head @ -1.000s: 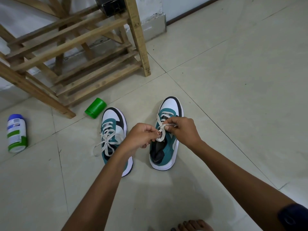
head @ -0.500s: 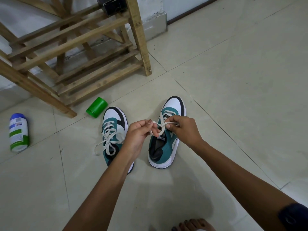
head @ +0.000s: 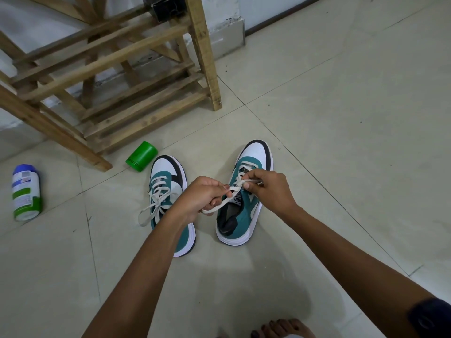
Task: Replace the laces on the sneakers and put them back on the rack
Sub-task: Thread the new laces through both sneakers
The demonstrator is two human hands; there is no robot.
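Lace in work: the cream flat lace (head: 220,206) of the teal-and-white sneaker on the right (head: 240,211), standing on the pale tiled floor (head: 341,142).
Grip: the left hand (head: 202,198) pinches a loose run of the lace; the right hand (head: 268,189) pinches the other end just above the tongue.
Done: the lower eyelets beyond the grip look threaded; the second teal-and-white sneaker (head: 168,203), left of the grip, is fully laced and looks tied.
Left: I judge the knot unfinished; both sneakers must go to the wooden slatted rack (head: 136,103), further away, up and left.
Nearby: a green plastic cup (head: 141,156) on its side.
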